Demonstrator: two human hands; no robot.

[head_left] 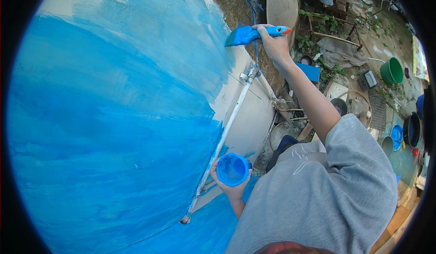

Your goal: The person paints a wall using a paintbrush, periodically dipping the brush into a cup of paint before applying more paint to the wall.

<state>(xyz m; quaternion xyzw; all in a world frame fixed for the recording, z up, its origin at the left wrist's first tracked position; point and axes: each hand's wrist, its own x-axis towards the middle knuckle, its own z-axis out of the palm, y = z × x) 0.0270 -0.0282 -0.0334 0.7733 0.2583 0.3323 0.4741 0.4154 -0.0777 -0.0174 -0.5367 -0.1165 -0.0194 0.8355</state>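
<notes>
My right hand (271, 40) is closed around the handle of a wide paintbrush (247, 35), which is smeared with blue and has an orange handle tip. Its bristles touch or nearly touch the wall's right edge, beside a pale, unpainted strip. Lower down, my left hand (230, 189) grips a round blue paint cup (232, 169) from below and around its side. Blue paint coats the cup's inside. Streaky blue paint covers most of the wall (113, 108), thinner and whiter toward the top. A white pipe (225, 138) runs slantwise between the painted area and a bare white part.
A blue cord (253, 11) hangs by the wall's edge near a large grey rounded object (281, 6). On the ground at right are a blue box (308, 72), a green bucket (392, 70), a black tub (412, 129) and plants. A metal frame (338, 36) stands farther back.
</notes>
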